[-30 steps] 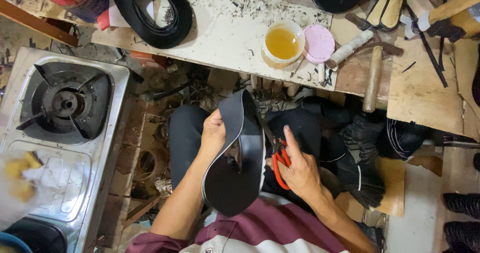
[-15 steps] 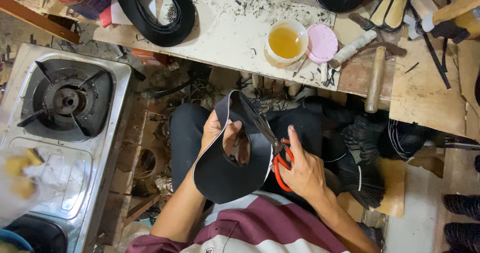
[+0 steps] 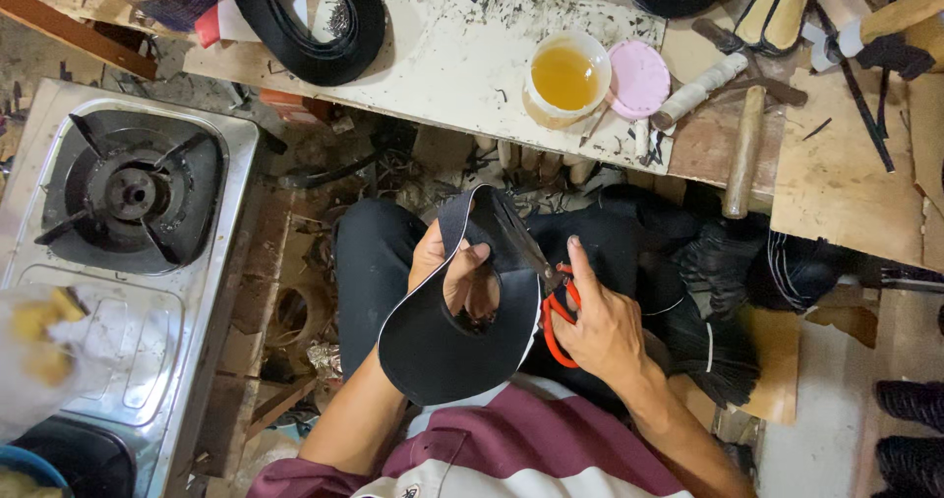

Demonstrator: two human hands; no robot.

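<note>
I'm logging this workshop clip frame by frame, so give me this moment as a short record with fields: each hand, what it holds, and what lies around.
left hand: left hand grips the black cut-out piece, fingers through its hole
right hand: right hand holds the red-handled scissors, blades on the piece's edge
posture: seated, work held over the lap
bench: white worktop carries a cup of yellow liquid, a pink lid and a hammer
beside: gas stove at the person's left
</note>
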